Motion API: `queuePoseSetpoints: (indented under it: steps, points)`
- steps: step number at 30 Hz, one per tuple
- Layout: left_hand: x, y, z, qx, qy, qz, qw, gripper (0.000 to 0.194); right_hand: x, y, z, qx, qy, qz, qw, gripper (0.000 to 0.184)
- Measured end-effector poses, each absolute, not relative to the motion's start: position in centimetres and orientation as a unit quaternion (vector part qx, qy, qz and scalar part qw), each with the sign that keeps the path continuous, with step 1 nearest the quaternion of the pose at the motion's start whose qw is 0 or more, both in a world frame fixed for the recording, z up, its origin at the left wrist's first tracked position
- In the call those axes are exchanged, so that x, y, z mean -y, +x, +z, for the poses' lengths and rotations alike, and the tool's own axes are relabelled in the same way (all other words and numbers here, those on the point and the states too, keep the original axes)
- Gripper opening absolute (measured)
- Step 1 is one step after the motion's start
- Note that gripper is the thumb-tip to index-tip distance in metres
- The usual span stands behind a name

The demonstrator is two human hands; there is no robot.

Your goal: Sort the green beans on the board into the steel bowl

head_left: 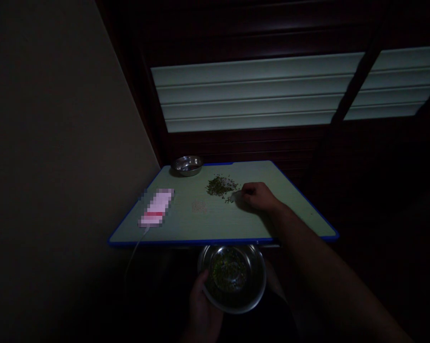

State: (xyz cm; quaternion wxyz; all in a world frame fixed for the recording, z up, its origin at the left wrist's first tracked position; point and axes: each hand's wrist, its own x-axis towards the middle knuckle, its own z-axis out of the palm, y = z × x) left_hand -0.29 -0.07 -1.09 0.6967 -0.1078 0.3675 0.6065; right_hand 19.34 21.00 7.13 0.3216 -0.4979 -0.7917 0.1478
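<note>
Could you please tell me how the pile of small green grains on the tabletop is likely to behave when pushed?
The pile of green grains would probably spread rather than move as one, since loose grains lie scattered around its edge. Single grains may slide or roll easily, as they look small and the tabletop looks flat.

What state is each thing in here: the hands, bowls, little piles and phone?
Left hand: closed on the large bowl's rim
Large bowl: mouth up, green grains inside
Right hand: closed, pinching a thin pale piece
Green pile: loosely spread
Pale pile: thinly scattered
Small bowl: upright, contents unclear
Phone: lying flat, lit, cable attached
</note>
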Motion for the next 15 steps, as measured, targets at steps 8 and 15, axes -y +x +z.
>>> queuePoseSetpoints:
  steps: [8, 15]
  points:
    - [0.1, -0.15, -0.74, -0.377, -0.102, 0.607, 0.692, 0.027, -21.19, 19.23, 6.51, 0.788, -0.475, 0.193, 0.341, 0.014]
    - [0.12, -0.18, -0.72, -0.37, -0.099, 0.61, 0.694, 0.027, -21.1, 18.96, 6.62, 0.778, -0.492, 0.184, 0.344, 0.013]
